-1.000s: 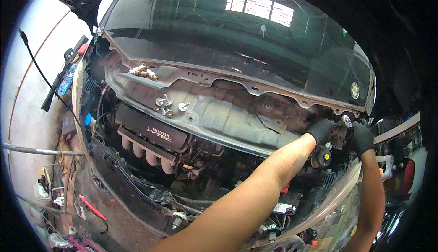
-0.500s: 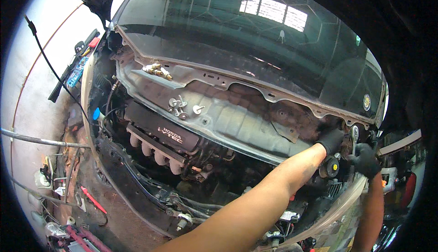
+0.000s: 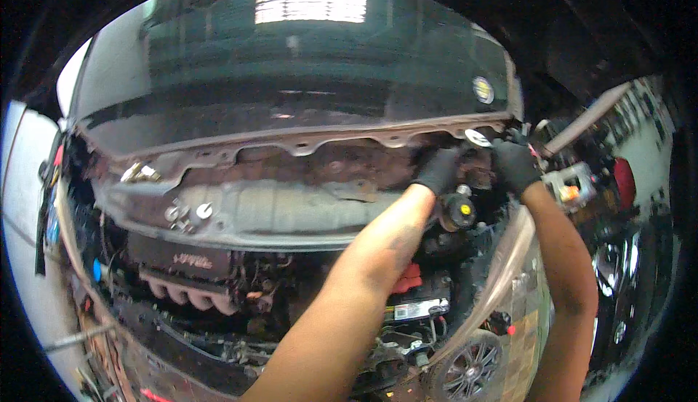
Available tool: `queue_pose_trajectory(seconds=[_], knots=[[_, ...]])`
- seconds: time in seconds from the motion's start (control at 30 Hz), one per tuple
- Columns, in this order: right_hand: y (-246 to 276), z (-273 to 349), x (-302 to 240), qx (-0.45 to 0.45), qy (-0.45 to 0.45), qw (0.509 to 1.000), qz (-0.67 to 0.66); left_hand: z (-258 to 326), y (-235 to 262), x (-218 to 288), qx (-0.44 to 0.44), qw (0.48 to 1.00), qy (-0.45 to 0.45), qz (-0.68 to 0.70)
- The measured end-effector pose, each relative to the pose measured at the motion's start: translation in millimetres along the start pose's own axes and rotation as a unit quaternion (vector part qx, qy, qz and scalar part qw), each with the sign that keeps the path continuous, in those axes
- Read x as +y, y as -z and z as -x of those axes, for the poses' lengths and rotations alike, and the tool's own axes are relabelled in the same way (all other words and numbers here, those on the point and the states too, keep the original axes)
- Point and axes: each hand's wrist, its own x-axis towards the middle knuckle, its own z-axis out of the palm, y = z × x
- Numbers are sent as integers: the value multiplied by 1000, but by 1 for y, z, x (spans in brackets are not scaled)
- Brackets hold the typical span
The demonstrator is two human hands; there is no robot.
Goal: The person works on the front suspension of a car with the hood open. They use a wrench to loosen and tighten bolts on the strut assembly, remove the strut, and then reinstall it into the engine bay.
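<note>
Both my hands wear black gloves and work at the far right corner of an open engine bay. My left hand (image 3: 439, 170) reaches into the end of the metal cowl tray (image 3: 291, 209); its fingers are hidden in the dark. Beside it my right hand (image 3: 515, 165) is closed on a shiny ratchet wrench (image 3: 478, 138), whose round head shows below the windshield's corner. What the ratchet sits on is not visible. Just below my left hand stands a black reservoir cap (image 3: 459, 211) with a yellow mark.
Several metal pieces with round flanges (image 3: 177, 217) and a few brass-coloured parts (image 3: 140, 173) lie in the cowl's left half. A black engine cover (image 3: 182, 256), a battery (image 3: 416, 307) and the fender edge (image 3: 509, 256) lie nearer. A loose wheel (image 3: 471, 367) is on the floor.
My view has turned to the right, so the car appears shifted left. My hands stay at the same corner, and the ratchet's head now points more to the left.
</note>
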Motion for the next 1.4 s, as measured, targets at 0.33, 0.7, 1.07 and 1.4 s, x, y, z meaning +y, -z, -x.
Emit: queue_pose_trajectory(seconds=[0.33, 0.7, 1.07, 1.4], knots=[[9, 18, -38, -15, -98, 994, -38, 8, -5, 4, -16, 999, 40, 21], [1, 9, -51, -18, -49, 997, -64, 14, 3, -1, 13, 1000, -23, -14], [14, -15, -44, -83, 124, 987, -57, 14, 8, -3, 46, 999, 3, -1], [42, -24, -42, -151, 12, 983, -106, 11, 10, 1, 34, 998, 18, 44]])
